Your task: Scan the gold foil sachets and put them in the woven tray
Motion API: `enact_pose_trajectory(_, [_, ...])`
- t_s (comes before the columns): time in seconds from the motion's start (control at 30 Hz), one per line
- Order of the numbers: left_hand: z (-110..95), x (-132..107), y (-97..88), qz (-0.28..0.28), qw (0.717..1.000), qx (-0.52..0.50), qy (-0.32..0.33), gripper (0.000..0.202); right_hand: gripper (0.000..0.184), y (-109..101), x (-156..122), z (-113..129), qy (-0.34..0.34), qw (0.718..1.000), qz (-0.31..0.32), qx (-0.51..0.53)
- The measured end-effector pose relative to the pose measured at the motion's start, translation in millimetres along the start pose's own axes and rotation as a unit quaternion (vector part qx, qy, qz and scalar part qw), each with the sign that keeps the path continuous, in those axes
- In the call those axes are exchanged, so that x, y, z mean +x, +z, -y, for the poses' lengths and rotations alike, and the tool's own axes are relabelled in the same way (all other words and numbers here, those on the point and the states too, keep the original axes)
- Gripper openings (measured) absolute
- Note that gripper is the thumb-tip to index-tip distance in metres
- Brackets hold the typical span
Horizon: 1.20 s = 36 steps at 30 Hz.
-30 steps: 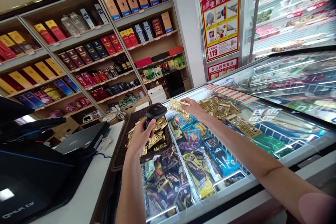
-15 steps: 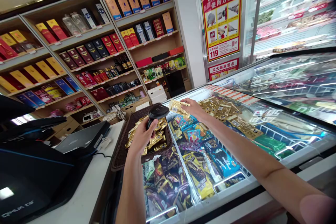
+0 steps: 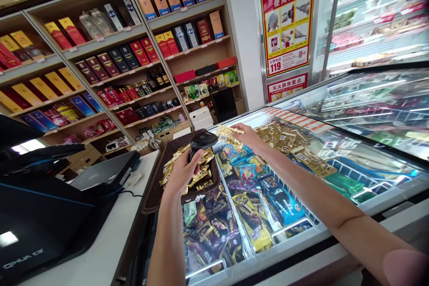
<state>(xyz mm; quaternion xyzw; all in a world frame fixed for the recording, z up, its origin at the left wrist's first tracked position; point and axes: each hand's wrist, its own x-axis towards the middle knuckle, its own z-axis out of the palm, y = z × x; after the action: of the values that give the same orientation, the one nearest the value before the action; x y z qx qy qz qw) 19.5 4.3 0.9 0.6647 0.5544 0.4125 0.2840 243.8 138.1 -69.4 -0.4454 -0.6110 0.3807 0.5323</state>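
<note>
My left hand [image 3: 183, 170] is wrapped round the handle of a black barcode scanner [image 3: 203, 139], its head turned to the right. Just right of the scanner, my right hand [image 3: 248, 137] pinches a gold ice cream wrapper packet [image 3: 229, 136], with its printed side toward the scanner. Scanner and packet are a short gap apart. Below my left hand stands a brown woven basket [image 3: 149, 196] heaped with gold packets [image 3: 203, 173]. Under both forearms lies an open-topped chest freezer with many packaged ice creams, among them yellow packs [image 3: 255, 225] and blue packs [image 3: 284, 203].
A white counter [image 3: 83, 237] with a black checkout machine [image 3: 40, 219] runs along the left. More gold packets [image 3: 284, 139] lie in the freezer's far part, beside its sliding glass lid [image 3: 378, 116]. Shelves of boxed bottles [image 3: 127, 60] stand behind.
Both hands stay nearly still, with scanner and packet held close together. The view has shifted very slightly.
</note>
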Motion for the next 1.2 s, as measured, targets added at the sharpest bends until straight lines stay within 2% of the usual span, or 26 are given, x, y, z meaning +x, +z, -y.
enact_pose_trajectory(0.13, [5,-2,-16.3,-0.044,0.999,0.004,0.005,0.043,0.029,6,-4,-5,0.001,1.000,0.007,0.000])
enact_pose_trajectory(0.27, [16,-5,-44.9,-0.121,0.993,0.009,-0.009,0.046,0.029,33,-9,-6,0.049,0.997,0.054,-0.026])
enact_pose_trajectory(0.33, [22,-5,-58.2,-0.164,0.986,0.002,-0.022,0.048,0.029,58,-10,-2,0.065,0.993,0.086,-0.052])
enact_pose_trajectory(0.43, [33,-5,-73.2,-0.219,0.974,-0.026,-0.051,0.051,0.029,107,-7,8,0.065,0.990,0.109,-0.058])
enact_pose_trajectory(0.6, [48,-7,-90.2,-0.259,0.961,-0.033,-0.094,0.052,0.025,189,1,19,0.082,0.983,0.150,-0.059])
enact_pose_trajectory(0.67, [50,-8,-94.6,-0.271,0.957,-0.033,-0.098,0.052,0.029,208,2,18,0.060,0.980,0.167,-0.092])
enact_pose_trajectory(0.73, [51,-9,-96.3,-0.272,0.956,-0.049,-0.099,0.052,0.034,211,2,15,0.006,0.976,0.169,-0.136])
enact_pose_trajectory(0.8, [49,-9,-94.5,-0.263,0.957,-0.067,-0.098,0.054,0.035,199,0,10,-0.046,0.971,0.157,-0.173])
enact_pose_trajectory(0.9, [45,-3,-83.4,-0.223,0.967,-0.090,-0.089,0.056,0.033,151,-4,-1,-0.073,0.965,0.153,-0.200])
enact_pose_trajectory(0.97, [40,3,-68.4,-0.169,0.976,-0.111,-0.081,0.057,0.033,104,-4,-11,-0.064,0.957,0.150,-0.239])
enact_pose_trajectory(1.03, [35,10,-46.1,-0.107,0.984,-0.127,-0.071,0.057,0.035,48,-3,-23,-0.042,0.938,0.145,-0.311])
enact_pose_trajectory(1.13, [26,20,-1.3,-0.025,0.991,-0.127,-0.040,0.054,0.042,-33,-3,-43,-0.009,0.880,0.186,-0.438])
enact_pose_trajectory(1.2, [22,25,29.9,0.019,0.992,-0.125,-0.025,0.051,0.050,-73,-4,-55,0.019,0.834,0.232,-0.500])
